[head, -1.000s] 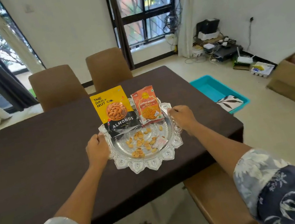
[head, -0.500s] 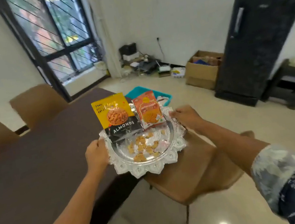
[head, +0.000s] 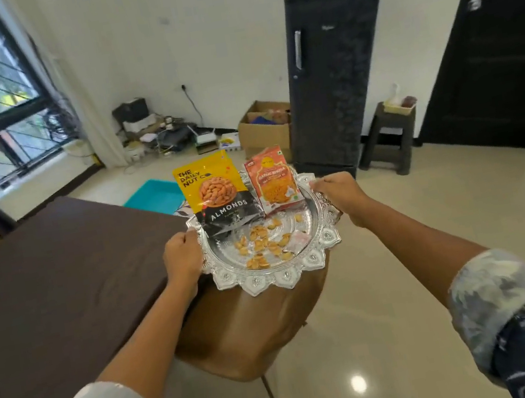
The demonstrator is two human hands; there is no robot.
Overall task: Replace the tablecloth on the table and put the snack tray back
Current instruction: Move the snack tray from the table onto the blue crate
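I hold the silver scalloped snack tray (head: pixel 318 252) in the air, past the table's right end and above a brown chair (head: pixel 259 331). My left hand (head: pixel 182 259) grips its left rim and my right hand (head: pixel 336 193) grips its right rim. On the tray lean a yellow and black almonds packet (head: pixel 216 199) and an orange snack packet (head: pixel 273 179), with several loose nuts (head: pixel 261 244) in the middle. The table to my left wears a dark brown tablecloth (head: pixel 58 274).
A teal bin (head: pixel 153 198) sits on the floor beyond the table's end. A dark fridge (head: pixel 335 79), a cardboard box (head: pixel 263 127), a small stool (head: pixel 389 136) and a tangle of cables and devices (head: pixel 159 132) line the far wall. A black door (head: pixel 501 37) is at right.
The tray has left the tabletop and swung right with both hands still on its rim. My view has turned from the table toward the fridge and door.
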